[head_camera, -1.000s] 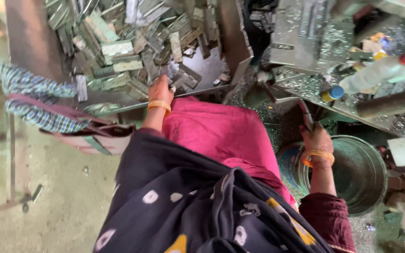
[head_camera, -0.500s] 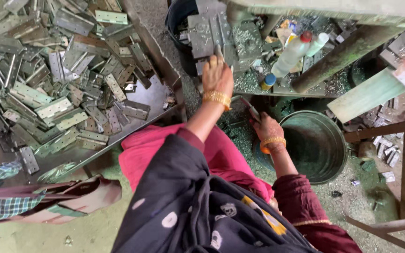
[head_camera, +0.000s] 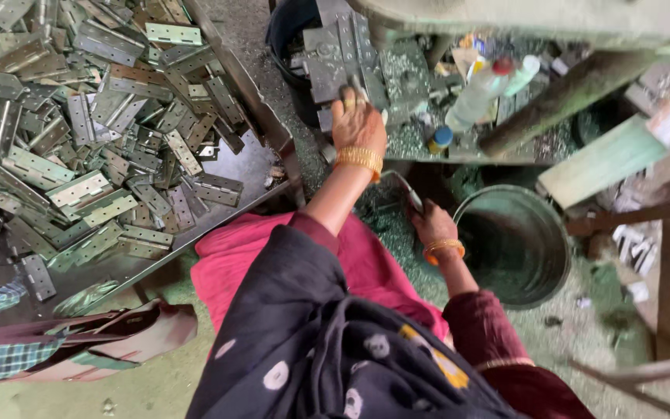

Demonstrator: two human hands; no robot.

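Fingers of the left hand (head_camera: 358, 122), in the upper middle of the frame, lay curled over the edge of a hinge plate (head_camera: 327, 62) on the press bed (head_camera: 416, 147); whether they pinched the plate or merely pressed on it could not be told, since the fingertips were hidden beyond the knuckles. The right hand (head_camera: 432, 227), lower and just right of centre, was closed around a thin metal rod (head_camera: 405, 188) that slanted up toward the bed. Both wrists carried gold bangles.

Just to the right of the left hand stood a clear bottle (head_camera: 478, 93) with a red cap and, beside it, a small blue-capped bottle (head_camera: 442, 138). Below the bed, beside the right hand, sat a round metal bucket (head_camera: 513, 244), dark inside. The tray (head_camera: 253, 167) filling the upper left of the frame held a loose heap of hinges (head_camera: 79, 132), well apart from both hands.

Judged from this position, seating the plate well would call for flat, even finger pressure near its edge, with the fingertips kept off the die area. The rod seemed best held low and steady so that it cleared scrap without nudging the plate. Metal chips littered the bed and the floor, so a plate set down on debris would likely sit tilted.
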